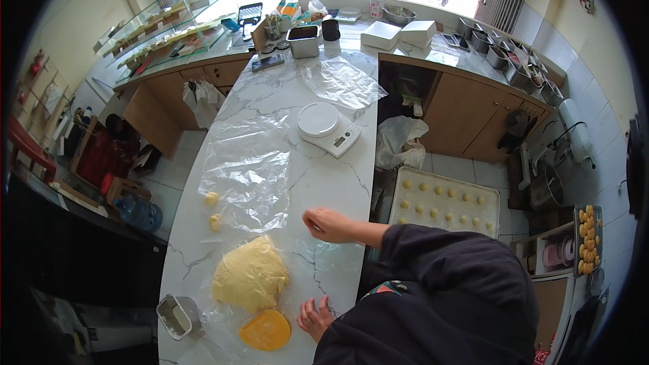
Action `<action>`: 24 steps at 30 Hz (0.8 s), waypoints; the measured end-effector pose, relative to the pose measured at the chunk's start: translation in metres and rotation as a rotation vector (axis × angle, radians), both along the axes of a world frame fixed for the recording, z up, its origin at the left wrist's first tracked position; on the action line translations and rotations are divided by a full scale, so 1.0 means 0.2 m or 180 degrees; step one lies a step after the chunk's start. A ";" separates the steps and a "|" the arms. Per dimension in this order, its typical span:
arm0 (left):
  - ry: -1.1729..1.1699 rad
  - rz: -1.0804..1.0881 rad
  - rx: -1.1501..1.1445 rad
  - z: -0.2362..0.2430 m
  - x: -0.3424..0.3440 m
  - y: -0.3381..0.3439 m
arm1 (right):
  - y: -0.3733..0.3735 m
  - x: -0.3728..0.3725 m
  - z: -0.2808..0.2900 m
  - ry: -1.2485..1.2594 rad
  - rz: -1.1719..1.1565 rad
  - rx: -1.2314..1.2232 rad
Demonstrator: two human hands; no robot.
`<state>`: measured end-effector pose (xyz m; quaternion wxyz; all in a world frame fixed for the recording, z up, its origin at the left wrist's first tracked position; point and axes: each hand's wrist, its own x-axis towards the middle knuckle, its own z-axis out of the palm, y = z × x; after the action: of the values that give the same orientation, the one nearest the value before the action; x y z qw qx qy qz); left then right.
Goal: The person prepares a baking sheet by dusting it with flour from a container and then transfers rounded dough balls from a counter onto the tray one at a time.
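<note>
A large mound of pale yellow dough (250, 276) rests on clear plastic on the marble table. Against its near end lies a flat orange dough scraper (265, 330). My left hand (316, 318) is on the table to the right of the scraper, fingers apart and slightly bent, holding nothing visible. Farther up, my right hand (327, 224) is closed above the table, right of the plastic sheet (247, 182); whatever its curled fingers may hold is hidden. Two small dough pieces, one of them a dough ball (211, 199), sit near the sheet's left edge.
A white kitchen scale (329, 128) stands beyond my right hand, with a crumpled plastic bag (343, 81) behind it. At the near left is a metal loaf tin (178, 318). A baking tray (446, 231) with rows of dough balls lies to the right, below table height.
</note>
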<state>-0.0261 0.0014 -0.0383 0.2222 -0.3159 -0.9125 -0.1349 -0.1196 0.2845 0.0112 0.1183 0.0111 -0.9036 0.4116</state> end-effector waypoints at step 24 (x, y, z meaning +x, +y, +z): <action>-0.1712 -0.0223 0.0105 0.40 0.13 0.22 | 0.24 0.27 0.08 0.0001 -0.0294 -0.0958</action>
<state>0.0004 0.0452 0.0420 -0.0278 -0.2965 -0.9249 -0.2364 -0.0664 0.3332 0.0265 0.1376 -0.0483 -0.8313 0.5364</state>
